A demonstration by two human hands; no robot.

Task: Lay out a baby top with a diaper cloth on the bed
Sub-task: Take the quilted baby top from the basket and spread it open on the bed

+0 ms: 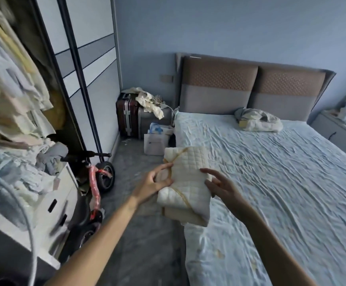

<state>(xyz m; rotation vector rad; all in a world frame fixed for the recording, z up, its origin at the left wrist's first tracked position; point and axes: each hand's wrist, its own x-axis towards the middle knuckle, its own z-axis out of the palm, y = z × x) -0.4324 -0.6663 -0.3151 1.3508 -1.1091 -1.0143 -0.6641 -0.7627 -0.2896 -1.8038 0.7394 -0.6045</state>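
Over the near left corner of the bed with the wrinkled pale blue sheet [271,172], 2 bare hands carry a folded cream quilted garment with mustard-yellow binding [185,182], most likely the baby top. It hangs in the air partly above the mattress edge and partly above the grey floor, not yet resting on the sheet. Whether a diaper cloth is folded within the bundle cannot be told.

Holding it flat and square between both hands probably keeps the folds from falling open until it is over clear sheet, where it can be spread.

On the bundle's left edge, the left hand [155,182] is closed on the cloth, its thumb and fingertips pinching beside the yellow trim. At the right edge, the right hand [221,184] has its fingers spread and loosely curved; it seems to steady the cloth more than clamp it.

A crumpled patterned cloth [258,120] lies far off near the brown and grey padded headboard [250,87], well apart from the hands.
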